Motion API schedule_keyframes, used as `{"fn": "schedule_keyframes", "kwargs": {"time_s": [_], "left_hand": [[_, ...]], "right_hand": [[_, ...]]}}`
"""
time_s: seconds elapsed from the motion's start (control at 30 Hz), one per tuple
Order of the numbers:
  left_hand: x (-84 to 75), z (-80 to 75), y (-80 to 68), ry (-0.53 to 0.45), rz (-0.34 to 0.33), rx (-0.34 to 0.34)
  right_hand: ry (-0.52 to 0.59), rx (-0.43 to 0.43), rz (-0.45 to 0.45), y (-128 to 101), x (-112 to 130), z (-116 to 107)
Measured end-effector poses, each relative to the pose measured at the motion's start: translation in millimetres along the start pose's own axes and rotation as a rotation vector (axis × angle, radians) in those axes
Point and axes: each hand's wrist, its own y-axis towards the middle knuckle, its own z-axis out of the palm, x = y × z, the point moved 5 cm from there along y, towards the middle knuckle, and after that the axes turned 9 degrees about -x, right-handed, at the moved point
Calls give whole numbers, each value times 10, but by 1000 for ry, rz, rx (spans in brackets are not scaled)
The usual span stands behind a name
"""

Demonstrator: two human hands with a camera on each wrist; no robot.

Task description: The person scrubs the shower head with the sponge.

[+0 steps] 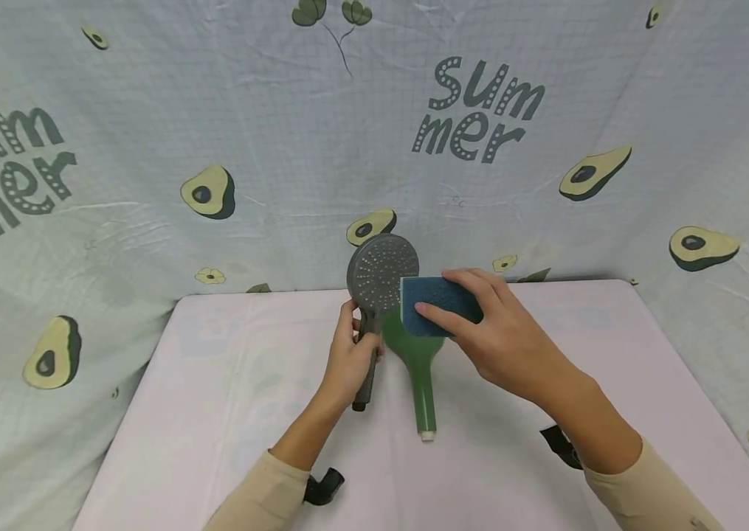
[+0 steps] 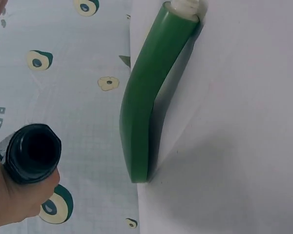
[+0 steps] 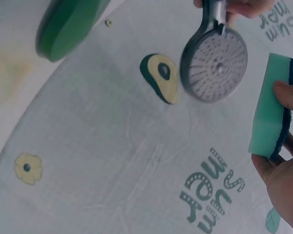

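My left hand [image 1: 353, 361] grips a dark grey shower head [image 1: 382, 271] by its handle, its round nozzle face raised. Between finger and thumb, my right hand [image 1: 503, 339] holds a sponge [image 1: 437, 295] with a dark blue scrub side; the right wrist view shows its teal foam side [image 3: 269, 107]. There the sponge is apart from the shower head's nozzle face [image 3: 219, 66]. A green shower head [image 1: 422, 383] lies on the table between the hands, face down, its white threaded end toward me; the sponge hides part of its head in the head view.
The table [image 1: 215, 413] has a pale pink cover. Behind it hangs a cloth [image 1: 281, 147] printed with avocados and lettering. A black pipe-shaped thing [image 1: 325, 487] shows beside the left sleeve, and a dark leaf-like shape [image 1: 561, 445] beside the right forearm.
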Motion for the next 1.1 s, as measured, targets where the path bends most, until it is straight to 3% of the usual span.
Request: {"fn": "schedule_keyframes", "kwargs": {"time_s": [0.1, 0.23, 0.57, 0.77, 1.1], "left_hand": [[26, 22, -9, -134, -74, 12], [35, 41, -25, -229, -115, 2], [-57, 12, -11, -360, -108, -12], [-131, -28, 5, -451, -73, 68], [-326, -146, 109, -490, -109, 143]], "right_hand": [[5, -12, 17, -32, -65, -38], [27, -21, 28, -85, -103, -51], [60, -31, 8, -169, -94, -13], [64, -36, 12, -172, -85, 9], [76, -30, 27, -69, -46, 66]]}}
